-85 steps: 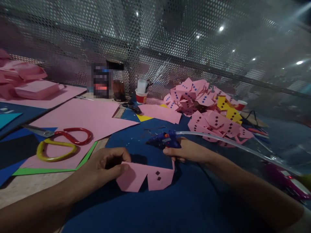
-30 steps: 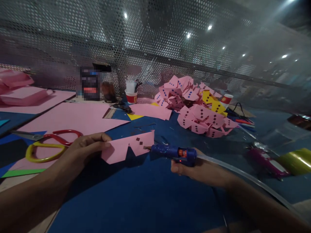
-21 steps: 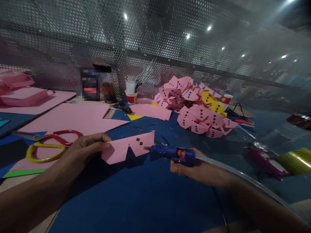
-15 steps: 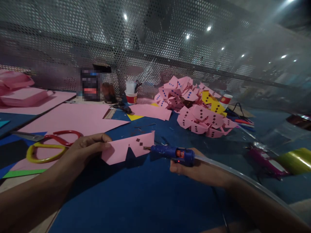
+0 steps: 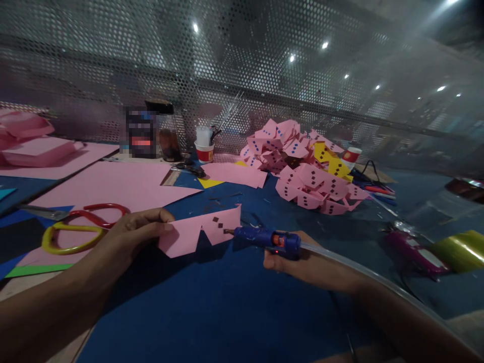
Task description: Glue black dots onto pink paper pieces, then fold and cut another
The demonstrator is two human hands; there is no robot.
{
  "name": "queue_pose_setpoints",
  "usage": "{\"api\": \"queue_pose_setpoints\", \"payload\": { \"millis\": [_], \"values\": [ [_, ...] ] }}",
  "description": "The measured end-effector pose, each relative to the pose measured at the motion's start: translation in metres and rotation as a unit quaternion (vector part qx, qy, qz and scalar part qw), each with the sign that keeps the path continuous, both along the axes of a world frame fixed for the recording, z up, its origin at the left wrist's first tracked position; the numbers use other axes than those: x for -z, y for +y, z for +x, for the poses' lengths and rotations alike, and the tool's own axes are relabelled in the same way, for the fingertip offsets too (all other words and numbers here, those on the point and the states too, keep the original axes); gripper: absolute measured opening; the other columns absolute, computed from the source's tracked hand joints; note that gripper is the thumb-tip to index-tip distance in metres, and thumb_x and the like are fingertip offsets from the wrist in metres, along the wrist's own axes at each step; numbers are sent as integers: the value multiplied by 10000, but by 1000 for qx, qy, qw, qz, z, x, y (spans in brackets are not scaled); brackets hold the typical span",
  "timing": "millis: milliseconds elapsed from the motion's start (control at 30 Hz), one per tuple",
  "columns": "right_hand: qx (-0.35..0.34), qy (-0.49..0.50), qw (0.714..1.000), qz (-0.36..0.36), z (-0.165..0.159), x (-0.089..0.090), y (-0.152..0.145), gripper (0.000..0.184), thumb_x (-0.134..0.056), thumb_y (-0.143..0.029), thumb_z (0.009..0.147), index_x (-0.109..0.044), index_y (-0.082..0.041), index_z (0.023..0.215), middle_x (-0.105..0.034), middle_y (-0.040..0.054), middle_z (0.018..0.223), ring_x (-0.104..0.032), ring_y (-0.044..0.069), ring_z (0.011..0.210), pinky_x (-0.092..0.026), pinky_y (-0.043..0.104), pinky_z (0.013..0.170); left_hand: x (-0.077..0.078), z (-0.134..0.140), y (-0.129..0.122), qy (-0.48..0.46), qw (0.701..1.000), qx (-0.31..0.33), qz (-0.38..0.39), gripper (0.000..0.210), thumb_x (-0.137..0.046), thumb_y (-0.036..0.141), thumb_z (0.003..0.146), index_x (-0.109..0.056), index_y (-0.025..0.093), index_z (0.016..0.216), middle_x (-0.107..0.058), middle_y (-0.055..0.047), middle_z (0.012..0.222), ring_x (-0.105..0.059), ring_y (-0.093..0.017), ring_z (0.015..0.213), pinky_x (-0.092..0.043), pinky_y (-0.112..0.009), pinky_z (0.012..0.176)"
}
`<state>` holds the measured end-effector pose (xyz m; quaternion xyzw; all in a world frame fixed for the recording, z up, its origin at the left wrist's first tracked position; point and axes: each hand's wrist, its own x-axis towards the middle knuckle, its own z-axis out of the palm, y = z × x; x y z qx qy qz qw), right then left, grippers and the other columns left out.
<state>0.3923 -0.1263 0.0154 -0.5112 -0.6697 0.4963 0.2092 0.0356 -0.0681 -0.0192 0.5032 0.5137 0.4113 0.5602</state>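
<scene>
My left hand (image 5: 141, 232) pinches the left end of a pink paper strip (image 5: 185, 237) between thumb and fingers. The strip has a V-shaped notch in its lower edge and a few small dark diamond shapes near its right end. My right hand (image 5: 302, 262) is wrapped round a blue glue gun (image 5: 260, 238), with a small red light lit on it. A long clear glue stick (image 5: 340, 256) runs out of its back along my right forearm. The nozzle is at the strip's right end, by the lowest diamond; whether it touches I cannot tell.
Scissors (image 5: 73, 237) with red and yellow handles lie left of my left hand, by pink sheets (image 5: 102, 184). A heap of folded pink strips (image 5: 280, 143) stands at the back. A magenta glue gun (image 5: 416, 252) lies right. Behind are a paper cup (image 5: 204, 152) and a perforated metal screen (image 5: 242, 55).
Almost nothing differs. Both hands keep their hold, and the glue gun's nozzle stays at the strip's right end with only a tiny shift.
</scene>
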Motion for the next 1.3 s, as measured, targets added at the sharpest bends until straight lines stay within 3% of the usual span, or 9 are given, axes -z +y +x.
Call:
{"api": "queue_pose_setpoints", "payload": {
  "millis": [300,467,667,867,1067,1300],
  "values": [
    [15,3,1000,-13,-2,-5,-2,263,-854,-383,800,-702,-190,893,-599,-24,742,-491,96,643,-382,200,556,0,2,0,-4,1000,-2,-4,252,-823,397,701,-689,183,720,-648,22,602,-560,-120,573,-373,-189,536],
    [45,-26,998,-25,4,-5,-3,361,-778,-534,854,-698,-186,903,-626,-2,751,-503,95,618,-374,196,506,0,2,0,-7,1000,-1,0,262,-828,402,692,-683,184,707,-641,23,592,-558,-121,564,-375,-197,540],
    [70,85,994,13,1,-11,1,392,-782,-534,855,-650,-194,998,-629,-27,719,-438,51,505,-359,188,474,1,1,3,20,1000,11,14,289,-822,434,731,-684,181,729,-651,10,612,-565,-136,591,-368,-216,557],
    [71,157,983,61,1,-14,5,351,-751,-506,888,-642,-173,905,-618,-27,692,-418,42,476,-366,199,478,-14,10,-4,66,995,22,67,290,-816,464,736,-703,198,736,-665,1,655,-580,-158,637,-427,-234,591],
    [62,199,974,86,4,-7,9,352,-720,-517,913,-659,-171,912,-636,-12,725,-423,51,488,-376,217,491,-31,26,-18,114,984,84,108,285,-784,486,811,-757,203,795,-728,-35,747,-645,-192,731,-506,-273,703],
    [52,213,970,104,3,-8,9,354,-715,-524,908,-670,-173,901,-631,-13,723,-433,56,485,-379,219,485,-34,41,-18,120,979,109,125,362,-807,540,793,-786,194,899,-764,-44,856,-690,-207,821,-551,-285,768]
  ]
}}
